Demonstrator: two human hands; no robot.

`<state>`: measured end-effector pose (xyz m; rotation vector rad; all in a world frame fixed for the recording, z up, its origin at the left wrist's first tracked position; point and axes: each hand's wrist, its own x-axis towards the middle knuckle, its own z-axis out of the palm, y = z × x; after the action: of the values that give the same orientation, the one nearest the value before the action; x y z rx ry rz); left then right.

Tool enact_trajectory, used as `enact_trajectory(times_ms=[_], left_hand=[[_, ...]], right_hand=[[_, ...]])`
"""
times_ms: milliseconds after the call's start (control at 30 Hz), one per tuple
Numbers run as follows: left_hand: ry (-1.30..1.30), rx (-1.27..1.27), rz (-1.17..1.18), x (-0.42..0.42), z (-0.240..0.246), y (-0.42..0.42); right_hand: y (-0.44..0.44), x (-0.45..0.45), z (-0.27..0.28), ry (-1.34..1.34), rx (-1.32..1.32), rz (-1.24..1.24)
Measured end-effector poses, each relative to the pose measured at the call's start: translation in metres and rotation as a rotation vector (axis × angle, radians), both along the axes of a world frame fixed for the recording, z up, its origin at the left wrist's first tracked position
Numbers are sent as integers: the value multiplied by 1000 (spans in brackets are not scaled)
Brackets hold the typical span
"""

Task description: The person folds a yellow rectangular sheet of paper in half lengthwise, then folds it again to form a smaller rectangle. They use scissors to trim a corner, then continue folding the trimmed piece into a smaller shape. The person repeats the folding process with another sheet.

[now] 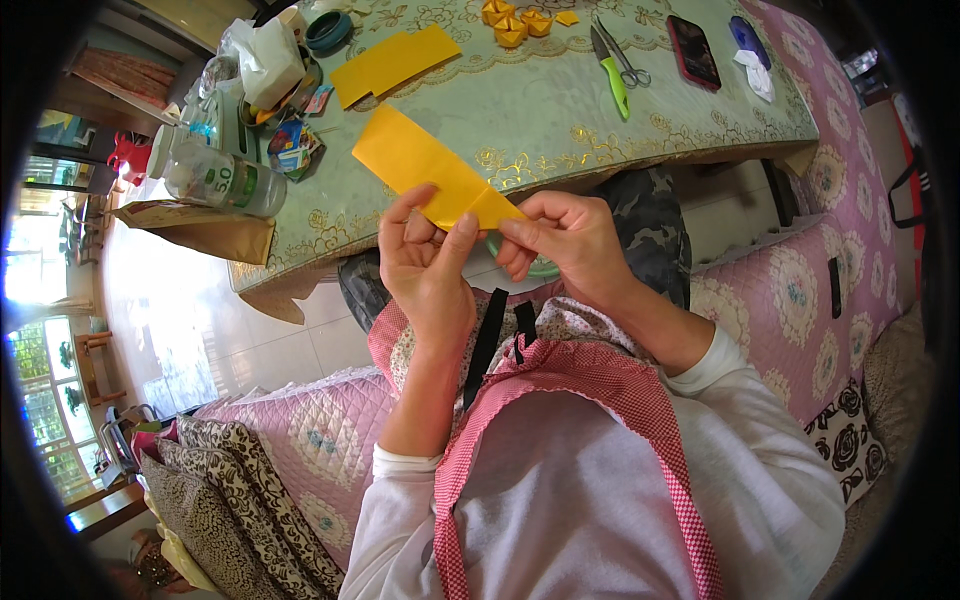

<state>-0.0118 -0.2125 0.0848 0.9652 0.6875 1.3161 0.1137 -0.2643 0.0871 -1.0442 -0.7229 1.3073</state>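
Note:
A strip of yellow paper [435, 161] with a crease near its lower right end is held over the table's near edge. My left hand [431, 251] grips its lower edge between thumb and fingers. The right end of the strip is pinched between thumb and forefinger of my right hand [559, 236]. More yellow paper strips [397, 64] lie flat on the table beyond. Several folded yellow paper pieces [514, 26] sit at the far side, beside a small flat yellow piece [567, 17]. To their right lie a green-handled knife [615, 82] and metal scissors [630, 71].
The table has a patterned green cover [540, 105]. On it, a red-edged smartphone [693, 52] and a crumpled tissue [754, 75] lie to the right; a clear plastic jar [225, 176], a brown paper bag [210, 231] and a tissue pack [271, 64] are at left.

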Motion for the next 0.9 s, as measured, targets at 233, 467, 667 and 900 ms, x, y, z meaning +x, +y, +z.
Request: enact_trajectory(times_ms=[233, 467, 667, 900], left_hand=[[-169, -71, -35, -10, -9, -1], [-129, -240, -177, -10, -12, -2], [-176, -253, -179, -7, -10, -3], [-152, -240, -170, -8, -10, -4]], right_hand=[[0, 0, -1, 61, 60, -27], [-1, -3, -4, 92, 61, 17], [-2, -5, -6, 91, 62, 21], [-2, -6, -7, 82, 54, 13]])
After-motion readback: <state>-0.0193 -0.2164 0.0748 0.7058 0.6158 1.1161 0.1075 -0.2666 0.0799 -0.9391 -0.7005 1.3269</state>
